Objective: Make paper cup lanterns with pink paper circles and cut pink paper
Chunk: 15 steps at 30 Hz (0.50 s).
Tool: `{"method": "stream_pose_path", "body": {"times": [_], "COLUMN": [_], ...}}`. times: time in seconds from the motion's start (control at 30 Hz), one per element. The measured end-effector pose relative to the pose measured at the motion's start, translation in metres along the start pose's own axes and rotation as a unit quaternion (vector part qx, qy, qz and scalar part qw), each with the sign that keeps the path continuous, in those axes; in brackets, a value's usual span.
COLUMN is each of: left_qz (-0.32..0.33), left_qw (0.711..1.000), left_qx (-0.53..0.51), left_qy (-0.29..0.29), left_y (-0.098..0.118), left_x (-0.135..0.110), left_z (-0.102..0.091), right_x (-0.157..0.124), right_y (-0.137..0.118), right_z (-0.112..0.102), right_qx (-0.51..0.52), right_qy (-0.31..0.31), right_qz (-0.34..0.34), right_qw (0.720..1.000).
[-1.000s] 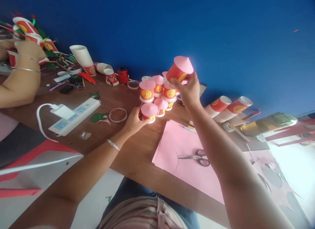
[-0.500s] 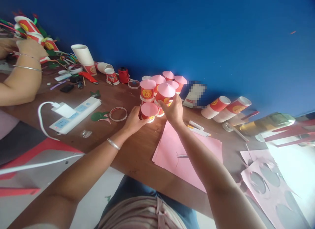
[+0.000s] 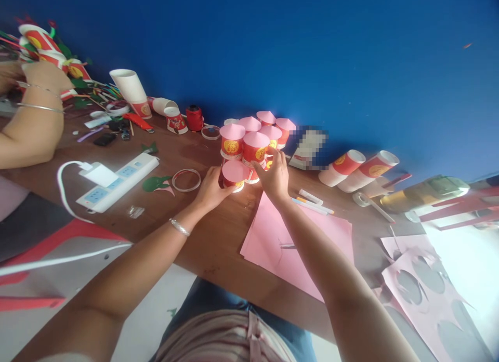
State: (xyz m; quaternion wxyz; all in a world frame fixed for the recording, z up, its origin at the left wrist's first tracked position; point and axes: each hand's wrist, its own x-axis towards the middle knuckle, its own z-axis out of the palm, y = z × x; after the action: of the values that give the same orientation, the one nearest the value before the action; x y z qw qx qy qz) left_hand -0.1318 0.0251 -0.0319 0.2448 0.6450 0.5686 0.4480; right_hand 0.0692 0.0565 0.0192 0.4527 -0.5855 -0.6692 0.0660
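Observation:
A stack of small red paper cups with pink cone tops (image 3: 249, 138) stands on the brown table (image 3: 187, 216). My left hand (image 3: 210, 188) grips the nearest bottom cup (image 3: 233, 175) from the left. My right hand (image 3: 275, 176) is curled against the right side of the stack, fingers touching a second-tier cup (image 3: 255, 148). A pink paper sheet (image 3: 290, 247) lies under my right forearm.
A white power strip (image 3: 117, 183) and a tape ring (image 3: 186, 179) lie to the left. Another person's arm (image 3: 33, 123) works at far left among craft scraps. Lying cups (image 3: 358, 170), pens (image 3: 312, 201) and cut pink paper (image 3: 429, 289) sit to the right.
My right hand brought a pink-topped cup down from the air onto the stack and now rests against it. The left hand has stayed on the bottom cup.

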Motion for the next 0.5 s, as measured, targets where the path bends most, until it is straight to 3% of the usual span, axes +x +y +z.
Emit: {"method": "stream_pose_path", "body": {"times": [0.2,0.33,0.5], "left_qz": [-0.003,-0.001,0.021], "left_qw": [1.000,1.000,0.999], "left_qx": [0.004,0.015,0.025], "left_qy": [-0.004,-0.010,-0.014], "left_y": [0.001,0.006,0.011], "left_x": [-0.001,0.001,0.003], "left_z": [0.000,-0.002,-0.003], "right_x": [-0.018,-0.044,-0.081], "right_y": [0.001,0.006,0.023], "right_z": [-0.020,-0.048,-0.086], "right_qx": [0.000,0.011,0.055], "right_qy": [-0.007,-0.087,-0.174], "right_qz": [-0.012,-0.038,-0.014], "right_qw": [1.000,0.995,0.983]}}
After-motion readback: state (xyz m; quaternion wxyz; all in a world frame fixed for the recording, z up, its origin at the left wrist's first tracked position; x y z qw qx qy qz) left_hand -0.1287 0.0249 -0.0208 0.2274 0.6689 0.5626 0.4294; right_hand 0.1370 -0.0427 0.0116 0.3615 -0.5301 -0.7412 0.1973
